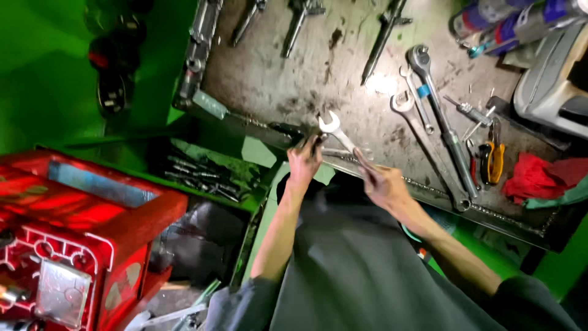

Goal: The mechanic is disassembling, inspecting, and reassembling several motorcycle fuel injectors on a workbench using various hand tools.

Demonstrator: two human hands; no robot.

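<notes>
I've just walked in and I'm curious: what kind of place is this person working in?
Most likely a mechanic's or repair workshop. A grimy metal workbench is strewn with spanners, the left hand and right hand are at an open-ended spanner, and a red machine stands alongside.

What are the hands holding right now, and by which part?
Both hands meet on an open-end wrench at the bench edge. The left hand grips near its head, the right hand the shank end. Finger positions are blurred.
</notes>
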